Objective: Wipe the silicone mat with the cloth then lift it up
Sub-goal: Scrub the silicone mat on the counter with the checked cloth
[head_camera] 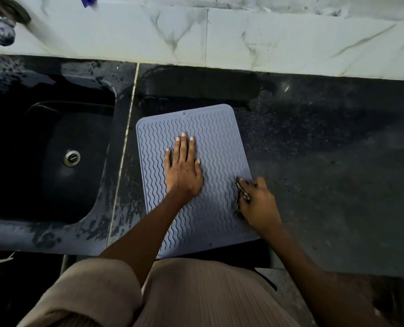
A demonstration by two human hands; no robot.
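Head view, looking down on a dark counter point(326, 161); silicone mat point(203, 185) lies flat on it, just right of the sink point(54, 149), its near edge overhanging the counter front slightly; left hand point(183, 168) spread flat on the mat's middle, fingers straight, pressing it in place; right hand point(258, 204) curled round a dark cloth point(241, 194), at the mat's right edge, cloth touching the mat there. Judgement: wiping step in hand; how much of the surface is already covered cannot be told, no clear wet or dry line shows on the ridges; lift not yet begun, mat fully down. Hard to make out: most of the cloth is hidden under the right hand; mat's near right corner partly behind the right forearm; tap point(0, 29) at top left blurred and cut off.
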